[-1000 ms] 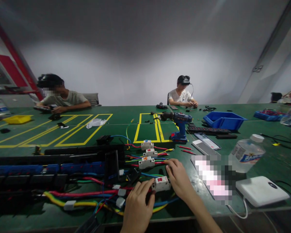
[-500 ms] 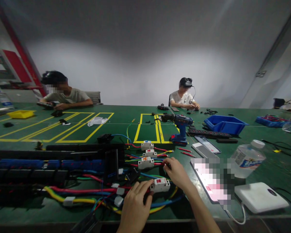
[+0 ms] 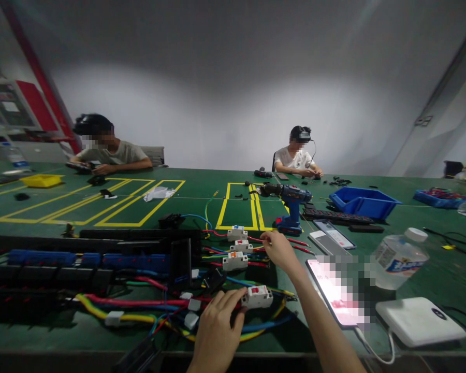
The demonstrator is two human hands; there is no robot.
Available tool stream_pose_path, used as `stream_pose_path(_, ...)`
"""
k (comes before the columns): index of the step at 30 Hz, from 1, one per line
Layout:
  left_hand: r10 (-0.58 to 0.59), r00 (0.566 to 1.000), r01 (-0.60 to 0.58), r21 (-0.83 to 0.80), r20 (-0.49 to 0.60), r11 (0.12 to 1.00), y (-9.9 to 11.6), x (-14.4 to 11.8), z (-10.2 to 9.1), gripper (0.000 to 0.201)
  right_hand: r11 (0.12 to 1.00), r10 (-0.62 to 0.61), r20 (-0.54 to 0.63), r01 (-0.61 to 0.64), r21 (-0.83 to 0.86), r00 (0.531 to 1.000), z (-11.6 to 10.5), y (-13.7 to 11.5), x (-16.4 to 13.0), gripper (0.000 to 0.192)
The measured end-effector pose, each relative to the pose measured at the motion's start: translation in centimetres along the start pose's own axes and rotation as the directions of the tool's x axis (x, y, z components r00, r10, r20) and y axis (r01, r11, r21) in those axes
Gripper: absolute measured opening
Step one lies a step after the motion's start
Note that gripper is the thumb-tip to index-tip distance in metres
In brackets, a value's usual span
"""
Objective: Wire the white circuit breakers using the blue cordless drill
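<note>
Under my left hand (image 3: 219,324), a white circuit breaker (image 3: 257,297) with a red switch is gripped at its left end between thumb and fingers. Thick yellow-green, blue and red cables run beneath and around it. Farther back, three more white breakers (image 3: 235,261) lie in a row, with red wires leaving their right sides. My right hand (image 3: 278,252) is closed, fingertips bent down by the red wires right of the two farthest breakers. What sits between those fingertips is hidden.
Black and blue power strips (image 3: 135,263) fill the left. A blue cordless drill (image 3: 292,204) stands behind my right hand. To the right are a lit phone (image 3: 326,282), a bottle (image 3: 398,261), a white power bank (image 3: 421,321) and a blue bin (image 3: 363,203). Two people sit opposite.
My right hand has moved away from me, from the third breaker's red wire to the wires of the farther breakers. My left hand stays on the nearest breaker. The view has shifted slightly.
</note>
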State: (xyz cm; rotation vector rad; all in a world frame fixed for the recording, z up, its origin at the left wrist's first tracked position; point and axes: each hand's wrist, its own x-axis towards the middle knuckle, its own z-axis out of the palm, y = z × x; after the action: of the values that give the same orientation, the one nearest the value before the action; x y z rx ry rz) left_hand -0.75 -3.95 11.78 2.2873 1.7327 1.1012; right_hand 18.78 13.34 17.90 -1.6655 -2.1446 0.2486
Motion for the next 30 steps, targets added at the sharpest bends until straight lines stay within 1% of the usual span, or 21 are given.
stream_pose_path(4,0.001,1.000,-0.001,0.017,-0.004,1.000,-0.2,0.0,0.2,0.044,0.998,0.041,0.033,-0.040,-0.042,0.999,1.1,-0.1,2.9,0.028)
stream_pose_path(7,0.014,1.000,-0.014,0.032,-0.009,0.999,-0.5,0.0,0.3,0.044,0.999,0.032,0.074,-0.029,-0.041,0.997,2.4,0.3,3.9,0.029)
stream_pose_path(11,0.022,1.000,-0.022,0.024,-0.001,0.999,-0.5,-0.1,0.3,0.045,1.000,-0.017,0.092,0.019,-0.018,0.996,3.4,0.9,4.2,0.029)
stream_pose_path(16,0.004,1.000,-0.004,-0.001,0.009,1.000,-0.2,0.0,0.0,0.044,0.998,-0.067,0.091,0.067,0.006,0.994,3.8,1.2,4.4,0.028)
stream_pose_path(30,-0.016,1.000,0.016,-0.020,0.002,1.000,0.2,0.1,-0.2,0.045,0.997,-0.074,0.079,0.073,0.021,0.994,4.0,0.9,4.5,0.027)
